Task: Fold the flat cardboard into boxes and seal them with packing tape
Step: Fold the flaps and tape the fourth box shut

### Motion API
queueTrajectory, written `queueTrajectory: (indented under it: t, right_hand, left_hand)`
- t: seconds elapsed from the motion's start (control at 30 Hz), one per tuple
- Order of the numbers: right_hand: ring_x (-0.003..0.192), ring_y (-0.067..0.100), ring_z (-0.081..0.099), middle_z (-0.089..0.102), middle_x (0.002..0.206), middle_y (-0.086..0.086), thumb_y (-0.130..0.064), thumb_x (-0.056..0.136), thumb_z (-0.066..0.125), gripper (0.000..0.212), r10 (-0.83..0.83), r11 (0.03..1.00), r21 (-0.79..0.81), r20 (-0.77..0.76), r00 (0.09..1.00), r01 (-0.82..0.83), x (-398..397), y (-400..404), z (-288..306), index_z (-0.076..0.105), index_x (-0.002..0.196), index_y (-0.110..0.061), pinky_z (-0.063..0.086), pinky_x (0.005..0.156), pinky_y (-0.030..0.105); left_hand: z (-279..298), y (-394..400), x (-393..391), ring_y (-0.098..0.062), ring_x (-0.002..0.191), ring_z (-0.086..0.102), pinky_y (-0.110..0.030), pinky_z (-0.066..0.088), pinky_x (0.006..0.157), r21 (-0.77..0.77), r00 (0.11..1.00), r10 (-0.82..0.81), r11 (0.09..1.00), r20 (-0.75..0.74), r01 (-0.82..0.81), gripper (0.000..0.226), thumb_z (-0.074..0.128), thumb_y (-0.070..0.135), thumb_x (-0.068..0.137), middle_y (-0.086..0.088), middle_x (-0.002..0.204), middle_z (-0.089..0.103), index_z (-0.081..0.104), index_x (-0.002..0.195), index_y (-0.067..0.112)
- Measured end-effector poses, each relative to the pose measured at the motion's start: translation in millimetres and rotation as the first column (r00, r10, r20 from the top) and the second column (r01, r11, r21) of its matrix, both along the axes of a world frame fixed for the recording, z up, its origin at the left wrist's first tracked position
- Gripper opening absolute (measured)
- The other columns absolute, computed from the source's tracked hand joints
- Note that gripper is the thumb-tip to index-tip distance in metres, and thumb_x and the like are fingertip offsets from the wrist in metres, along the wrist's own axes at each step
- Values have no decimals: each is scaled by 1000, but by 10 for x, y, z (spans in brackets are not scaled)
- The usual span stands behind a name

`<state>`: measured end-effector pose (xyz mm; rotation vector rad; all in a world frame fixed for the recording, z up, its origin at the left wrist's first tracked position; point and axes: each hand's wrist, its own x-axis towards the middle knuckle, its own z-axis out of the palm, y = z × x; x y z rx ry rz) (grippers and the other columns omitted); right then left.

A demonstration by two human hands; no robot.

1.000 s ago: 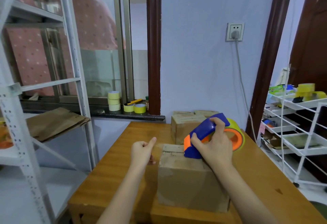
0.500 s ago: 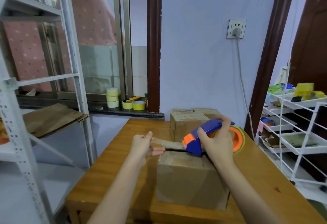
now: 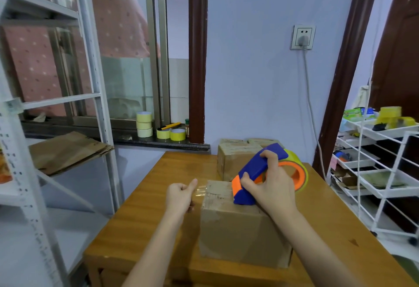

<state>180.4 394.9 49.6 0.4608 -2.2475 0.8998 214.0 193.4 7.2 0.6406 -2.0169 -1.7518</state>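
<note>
A closed cardboard box [image 3: 244, 230] is set on the wooden desk [image 3: 145, 214], near its front edge. A blue and orange tape dispenser [image 3: 256, 180], loaded with a yellow-green roll [image 3: 302, 173], is gripped by the right hand [image 3: 272, 189], with the fingers curled over its blue handle; its orange nose is pressed against the top of the box at about the 1 o'clock corner. A strip of clear packing tape [image 3: 200, 190] is stretched from the dispenser across the box top toward 9 o'clock, where its free end is pinched by the left hand [image 3: 180, 197], thumb raised and fingers curled, just beside the box's left edge.

Two further sealed boxes [image 3: 235, 157] are stood at 12 o'clock of the near box, at the back of the desk. Spare tape rolls [image 3: 144, 124] are stacked on the window sill [image 3: 127, 138] at 11 o'clock, with two more rolls lying beside them. Flat cardboard [image 3: 65, 150] is laid on a metal shelf [image 3: 90, 82] at 9 o'clock. A white wire rack [image 3: 383, 187] is stood at 3 o'clock.
</note>
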Motion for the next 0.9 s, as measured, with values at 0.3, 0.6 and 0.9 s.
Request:
queueTrajectory:
  t: [0.3,0.6,0.9]
  right_hand:
    - [66,16,57,59,75,-1,-36,81,66,52,16,1000,-17,44,999,-15,54,7,-20,38,122,-21,42,55,28]
    - [71,20,58,58,81,3,-33,83,65,57,32,994,-106,77,997,-24,73,19,-107,33,127,-18,48,56,33]
    - [67,21,57,59,78,6,-30,81,66,54,55,983,-182,85,995,-39,36,18,-139,33,123,-19,46,54,32]
  left_hand:
    - [-239,241,-37,-12,52,47,-20,33,47,51,993,-35,998,109,30,43,50,38,96,-1,58,52,45,62,11]
    - [-389,43,-166,-38,103,62,-35,46,75,-111,903,-270,940,333,322,57,35,48,100,-20,111,66,62,117,0]
    - [-107,291,2,-15,116,48,-33,38,100,74,993,-108,991,-55,112,37,40,35,101,5,127,49,45,134,20]
